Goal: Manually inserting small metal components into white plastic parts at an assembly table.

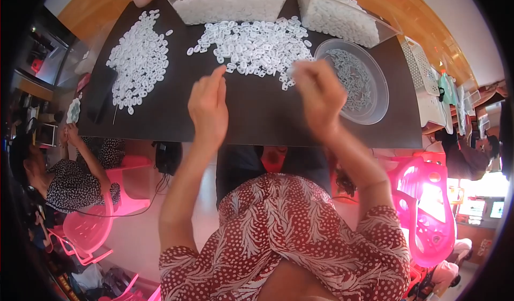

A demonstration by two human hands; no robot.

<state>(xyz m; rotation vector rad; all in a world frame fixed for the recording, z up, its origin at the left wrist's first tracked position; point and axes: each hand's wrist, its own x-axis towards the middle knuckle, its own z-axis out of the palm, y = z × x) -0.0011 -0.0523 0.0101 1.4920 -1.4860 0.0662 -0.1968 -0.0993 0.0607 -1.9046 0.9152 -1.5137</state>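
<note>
Two heaps of small white oval plastic pieces with holes lie on the dark table, a wide middle heap and a left heap. My left hand is just in front of the middle heap, its fingers curled and pressed together; whatever they may hold is hidden. Blurred by motion, my right hand is at the right end of that heap. A smeared white piece shows at its pinched fingertips. Beside it, a round clear tub holds many small grey metallic-looking parts.
Two clear bins, one at the back and one at the back right, are full of white pieces. A black object lies on the table's left side. Pink plastic chairs stand around, and another person sits at the left.
</note>
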